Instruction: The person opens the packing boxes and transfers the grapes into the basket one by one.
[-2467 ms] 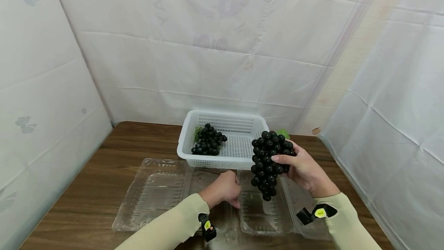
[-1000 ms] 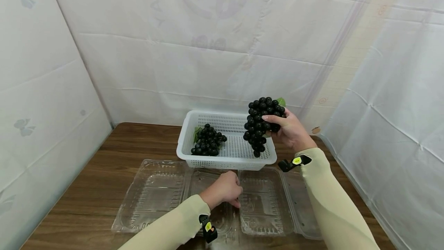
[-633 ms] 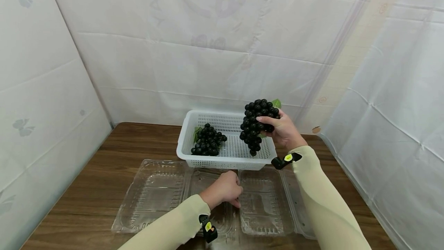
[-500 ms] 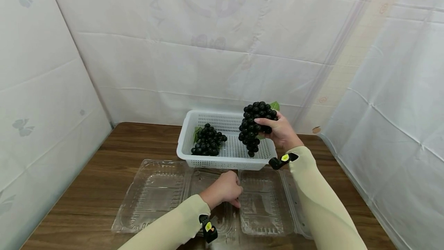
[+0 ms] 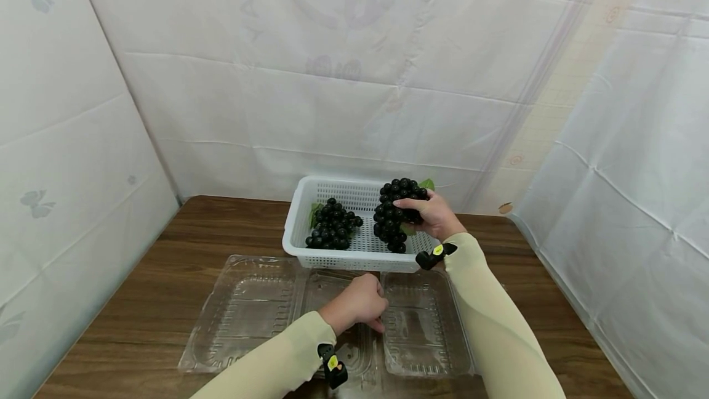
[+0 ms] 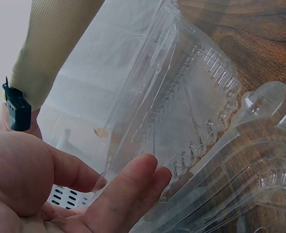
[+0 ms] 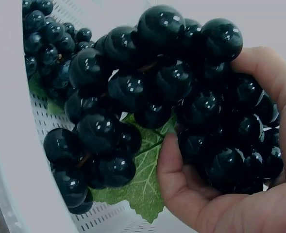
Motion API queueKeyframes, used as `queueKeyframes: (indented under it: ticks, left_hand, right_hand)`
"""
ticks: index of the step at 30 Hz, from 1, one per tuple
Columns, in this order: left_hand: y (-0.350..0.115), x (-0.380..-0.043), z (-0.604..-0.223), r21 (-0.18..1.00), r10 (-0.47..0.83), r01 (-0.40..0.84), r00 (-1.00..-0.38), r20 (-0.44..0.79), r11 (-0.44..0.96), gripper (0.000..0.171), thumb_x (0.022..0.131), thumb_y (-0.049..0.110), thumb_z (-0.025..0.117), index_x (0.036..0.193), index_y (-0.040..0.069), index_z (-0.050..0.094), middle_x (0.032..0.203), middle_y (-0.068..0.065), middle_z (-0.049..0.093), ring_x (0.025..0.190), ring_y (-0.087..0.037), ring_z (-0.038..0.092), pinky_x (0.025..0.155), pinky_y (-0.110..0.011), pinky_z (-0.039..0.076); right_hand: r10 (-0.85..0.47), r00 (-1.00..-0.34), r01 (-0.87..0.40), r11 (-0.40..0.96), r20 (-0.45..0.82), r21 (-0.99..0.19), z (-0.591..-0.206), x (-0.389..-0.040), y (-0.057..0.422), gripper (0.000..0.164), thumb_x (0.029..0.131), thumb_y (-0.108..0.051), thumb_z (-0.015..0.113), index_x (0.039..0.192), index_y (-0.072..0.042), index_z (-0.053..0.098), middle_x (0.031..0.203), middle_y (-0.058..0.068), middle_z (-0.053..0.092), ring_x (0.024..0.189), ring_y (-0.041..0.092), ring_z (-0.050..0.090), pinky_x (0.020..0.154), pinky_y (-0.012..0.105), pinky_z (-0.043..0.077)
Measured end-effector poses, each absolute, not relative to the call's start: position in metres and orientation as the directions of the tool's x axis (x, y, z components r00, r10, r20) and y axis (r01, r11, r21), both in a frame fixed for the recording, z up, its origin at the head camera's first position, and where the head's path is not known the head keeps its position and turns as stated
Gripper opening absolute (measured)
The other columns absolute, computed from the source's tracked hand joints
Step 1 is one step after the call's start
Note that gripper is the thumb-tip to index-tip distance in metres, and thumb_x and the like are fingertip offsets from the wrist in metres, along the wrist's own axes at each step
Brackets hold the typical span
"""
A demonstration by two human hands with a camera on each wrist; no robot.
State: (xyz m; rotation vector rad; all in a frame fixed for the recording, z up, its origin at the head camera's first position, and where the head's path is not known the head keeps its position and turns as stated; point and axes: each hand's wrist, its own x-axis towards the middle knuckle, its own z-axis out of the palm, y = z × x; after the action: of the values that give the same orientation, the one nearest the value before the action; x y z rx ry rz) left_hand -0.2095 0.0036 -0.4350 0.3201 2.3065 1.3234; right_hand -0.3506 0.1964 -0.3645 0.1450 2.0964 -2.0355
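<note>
My right hand point(image 5: 437, 215) grips a bunch of dark grapes point(image 5: 389, 217) in the right part of the white basket point(image 5: 301, 251), with the bunch's lower end below the rim. Thumb and fingers wrap its side in the right wrist view, beside a green leaf point(image 7: 150, 177). A second grape bunch point(image 5: 331, 226) lies at the left in the basket. In front of the basket, my left hand point(image 5: 361, 300) pinches the near-left edge of a clear plastic container point(image 5: 421, 331); the left wrist view shows the clear edge between thumb point(image 6: 79, 172) and fingers.
Another opened clear plastic container point(image 5: 252, 306) lies to the left, partly under my left forearm. My right sleeve point(image 5: 493, 313) crosses over the right container's side. White sheeting point(image 5: 332, 109) walls in the wooden table point(image 5: 138, 300) at the back and sides.
My right hand has carried the grape bunch from above the right container up over the basket, then left and down into its right part. The left hand has stayed in place.
</note>
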Motion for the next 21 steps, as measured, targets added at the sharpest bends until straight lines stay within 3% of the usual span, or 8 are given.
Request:
queueKeyframes:
  ticks: [3, 5, 10, 21]
  left_hand:
    - [0.004, -0.210, -0.435, 0.860, 0.413, -0.034, -0.867, -0.279, 0.509, 0.056, 0.098, 0.000, 0.058, 0.050, 0.019, 0.035, 0.041, 0.001, 0.045, 0.056, -0.025, 0.073, 0.055, -0.036, 0.059]
    - [0.004, -0.210, -0.434, 0.861, 0.413, -0.040, -0.866, -0.283, 0.506, 0.056, 0.098, 0.000, 0.058, 0.050, 0.019, 0.035, 0.041, 0.001, 0.045, 0.056, -0.025, 0.073, 0.057, -0.037, 0.060]
    - [0.003, -0.210, -0.432, 0.862, 0.415, -0.047, -0.862, -0.290, 0.504, 0.057, 0.099, 0.001, 0.059, 0.051, 0.020, 0.034, 0.041, 0.001, 0.045, 0.057, -0.025, 0.073, 0.061, -0.040, 0.063]
    - [0.004, -0.211, -0.432, 0.861, 0.424, -0.039, -0.858, -0.290, 0.508, 0.056, 0.099, 0.002, 0.059, 0.051, 0.018, 0.038, 0.042, 0.000, 0.048, 0.056, -0.023, 0.072, 0.057, -0.037, 0.061]
  right_hand:
    - [-0.051, -0.966, 0.251, 0.062, -0.254, -0.966, -0.369, -0.352, 0.192, 0.114, 0.086, -0.014, 0.083, 0.167, -0.021, 0.003, 0.159, 0.016, 0.035, 0.117, 0.029, 0.061, 0.090, 0.049, 0.060]
    - [-0.037, -0.961, 0.270, 0.072, -0.273, -0.960, -0.373, -0.354, 0.189, 0.119, 0.085, -0.014, 0.084, 0.167, -0.023, -0.002, 0.166, 0.015, 0.026, 0.126, 0.032, 0.058, 0.095, 0.050, 0.059]
    - [-0.003, -0.954, 0.298, 0.137, -0.301, -0.945, -0.381, -0.360, 0.182, 0.121, 0.083, -0.017, 0.086, 0.167, -0.023, -0.001, 0.172, 0.012, 0.013, 0.132, 0.035, 0.056, 0.094, 0.049, 0.060]
    - [0.020, -0.946, 0.319, 0.224, -0.323, -0.921, -0.384, -0.365, 0.170, 0.117, 0.084, -0.021, 0.086, 0.167, -0.018, 0.003, 0.173, 0.012, 0.006, 0.133, 0.036, 0.051, 0.090, 0.051, 0.060]
